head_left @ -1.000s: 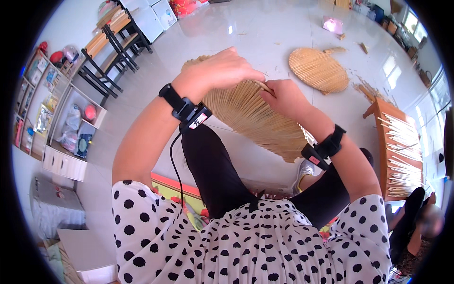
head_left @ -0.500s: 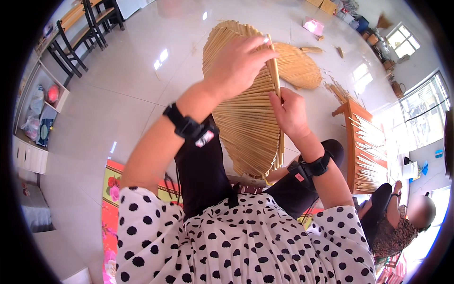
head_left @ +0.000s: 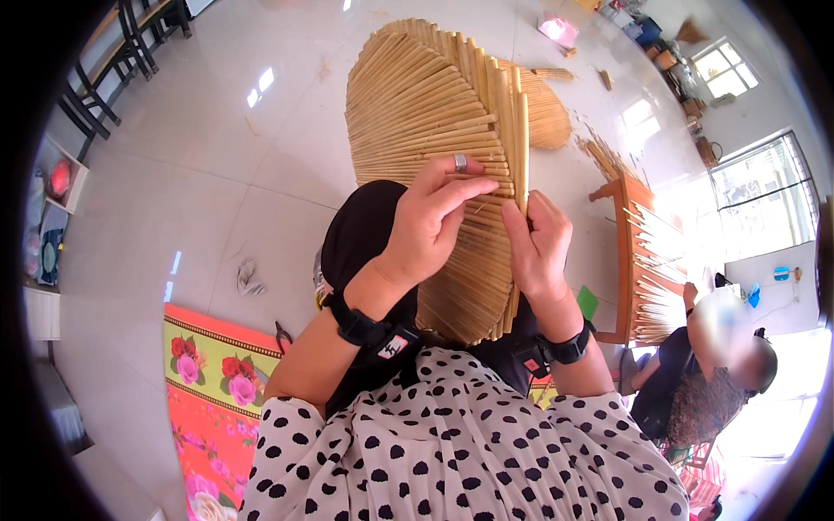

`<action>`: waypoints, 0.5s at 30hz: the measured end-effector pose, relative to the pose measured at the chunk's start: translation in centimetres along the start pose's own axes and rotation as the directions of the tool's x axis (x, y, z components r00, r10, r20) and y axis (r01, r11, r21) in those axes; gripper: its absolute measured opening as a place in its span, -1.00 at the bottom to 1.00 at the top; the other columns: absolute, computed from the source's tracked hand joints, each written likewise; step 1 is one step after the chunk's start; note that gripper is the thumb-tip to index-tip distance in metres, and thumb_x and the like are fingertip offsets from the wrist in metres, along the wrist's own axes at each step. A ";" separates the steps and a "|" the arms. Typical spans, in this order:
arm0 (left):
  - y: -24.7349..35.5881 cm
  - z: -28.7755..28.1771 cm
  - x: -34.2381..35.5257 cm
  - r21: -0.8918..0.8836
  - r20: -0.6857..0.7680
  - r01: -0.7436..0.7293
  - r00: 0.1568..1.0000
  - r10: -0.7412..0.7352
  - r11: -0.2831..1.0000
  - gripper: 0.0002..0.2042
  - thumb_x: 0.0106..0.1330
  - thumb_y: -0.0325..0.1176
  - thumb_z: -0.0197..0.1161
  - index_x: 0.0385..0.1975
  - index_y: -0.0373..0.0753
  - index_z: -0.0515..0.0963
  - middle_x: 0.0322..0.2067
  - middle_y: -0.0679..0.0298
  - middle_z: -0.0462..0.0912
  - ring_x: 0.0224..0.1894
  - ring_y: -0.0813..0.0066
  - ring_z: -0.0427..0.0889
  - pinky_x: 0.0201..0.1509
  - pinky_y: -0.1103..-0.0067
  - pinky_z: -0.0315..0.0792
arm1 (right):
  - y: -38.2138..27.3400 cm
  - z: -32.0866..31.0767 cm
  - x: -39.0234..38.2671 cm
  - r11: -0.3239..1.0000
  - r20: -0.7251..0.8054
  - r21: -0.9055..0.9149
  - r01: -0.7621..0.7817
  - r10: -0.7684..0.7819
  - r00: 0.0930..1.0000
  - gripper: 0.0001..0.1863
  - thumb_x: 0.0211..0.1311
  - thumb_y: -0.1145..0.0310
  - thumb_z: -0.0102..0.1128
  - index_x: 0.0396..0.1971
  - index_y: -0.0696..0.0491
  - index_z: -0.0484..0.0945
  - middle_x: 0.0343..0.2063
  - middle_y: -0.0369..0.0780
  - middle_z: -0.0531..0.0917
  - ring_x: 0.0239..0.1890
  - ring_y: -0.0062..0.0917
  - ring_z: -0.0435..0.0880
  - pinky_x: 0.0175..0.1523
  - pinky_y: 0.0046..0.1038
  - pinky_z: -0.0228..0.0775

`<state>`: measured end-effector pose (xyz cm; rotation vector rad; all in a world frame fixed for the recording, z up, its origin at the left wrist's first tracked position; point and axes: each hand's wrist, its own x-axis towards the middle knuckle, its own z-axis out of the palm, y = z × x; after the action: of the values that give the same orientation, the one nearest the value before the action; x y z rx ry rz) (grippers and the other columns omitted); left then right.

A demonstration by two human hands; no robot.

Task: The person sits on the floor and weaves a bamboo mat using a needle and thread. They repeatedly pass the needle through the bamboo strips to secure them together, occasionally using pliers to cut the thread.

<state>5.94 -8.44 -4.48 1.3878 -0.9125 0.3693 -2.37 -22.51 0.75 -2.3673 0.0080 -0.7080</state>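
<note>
Head view — right hand [head_left: 540, 247] grasping reed panel [head_left: 417, 100] by edge; left hand [head_left: 424, 221] touching its face — grip unclear.

Left hand [head_left: 427, 221], fingers [head_left: 469, 187] loosely bent, sits just beside the right hand [head_left: 540, 247] (more tightly curled)

Ridged plant-stalk panel [head_left: 417, 108]; glossy floor [head_left: 287, 169]; shiny metal ring [head_left: 460, 162].

room to pass over floor [head_left: 287, 148] at left, stalk panel [head_left: 421, 122] blocking ahead, wooden table [head_left: 625, 252] obstructing right
</note>
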 end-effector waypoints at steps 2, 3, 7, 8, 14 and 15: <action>-0.3 0.2 -0.2 -0.030 -0.008 0.050 0.999 -0.050 0.998 -0.63 0.10 -0.79 0.08 -0.15 -0.27 0.63 -0.09 0.13 0.49 -0.18 0.27 0.60 -0.12 0.53 0.49 | 0.0 0.2 0.2 1.000 -0.005 -0.009 -0.022 0.022 1.000 -0.76 0.22 0.45 0.20 -0.58 0.22 0.40 -0.64 -0.11 0.42 -0.63 -0.29 0.38 -0.49 -0.36 0.22; -0.5 0.4 -0.3 -0.041 -0.009 0.087 0.996 -0.087 0.995 -0.63 0.09 -0.79 0.08 -0.16 -0.28 0.63 -0.08 0.12 0.48 -0.18 0.28 0.60 -0.11 0.53 0.50 | 0.1 0.2 0.3 0.999 0.000 -0.030 -0.024 0.024 1.000 -0.75 0.22 0.46 0.20 -0.58 0.22 0.39 -0.64 -0.12 0.41 -0.64 -0.31 0.36 -0.50 -0.37 0.20; -1.1 1.3 -0.2 -0.126 -0.010 0.057 0.998 -0.058 0.990 -0.66 0.08 -0.79 0.10 -0.20 -0.29 0.64 -0.03 0.10 0.45 -0.19 0.28 0.60 -0.11 0.55 0.51 | 0.5 0.0 0.5 1.000 0.002 -0.003 -0.023 0.023 1.000 -0.72 0.22 0.47 0.19 -0.61 0.22 0.33 -0.66 -0.15 0.37 -0.66 -0.39 0.30 -0.52 -0.41 0.15; -1.2 1.4 -0.2 -0.135 -0.012 0.065 0.998 -0.067 0.989 -0.66 0.08 -0.79 0.12 -0.20 -0.29 0.64 -0.03 0.10 0.44 -0.19 0.29 0.60 -0.12 0.55 0.51 | 0.6 0.0 0.6 0.999 0.006 -0.002 -0.038 0.038 0.999 -0.72 0.24 0.46 0.18 -0.60 0.22 0.33 -0.66 -0.15 0.36 -0.66 -0.41 0.29 -0.52 -0.42 0.14; -2.1 1.5 0.3 -0.204 0.021 0.071 0.997 -0.068 0.976 -0.71 0.00 -0.70 0.33 -0.24 -0.28 0.65 -0.08 0.14 0.46 -0.22 0.32 0.59 -0.21 0.53 0.55 | 0.5 -0.2 0.5 0.970 -0.001 0.068 -0.232 0.233 0.973 -0.71 0.32 0.38 0.13 -0.55 0.25 0.40 -0.69 -0.16 0.36 -0.64 -0.53 0.24 -0.54 -0.44 0.11; -2.3 1.5 0.5 -0.199 0.023 0.058 0.998 -0.054 0.978 -0.71 -0.02 -0.68 0.37 -0.25 -0.28 0.64 -0.10 0.15 0.47 -0.23 0.33 0.59 -0.22 0.52 0.56 | 0.6 0.0 0.8 0.965 -0.014 0.090 -0.246 0.248 0.969 -0.70 0.33 0.37 0.12 -0.55 0.25 0.41 -0.70 -0.16 0.36 -0.64 -0.54 0.24 -0.54 -0.44 0.11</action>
<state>7.45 -10.41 -5.79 1.2306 -0.8974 0.2167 -1.61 -23.15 0.72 -2.2232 0.2734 -0.6035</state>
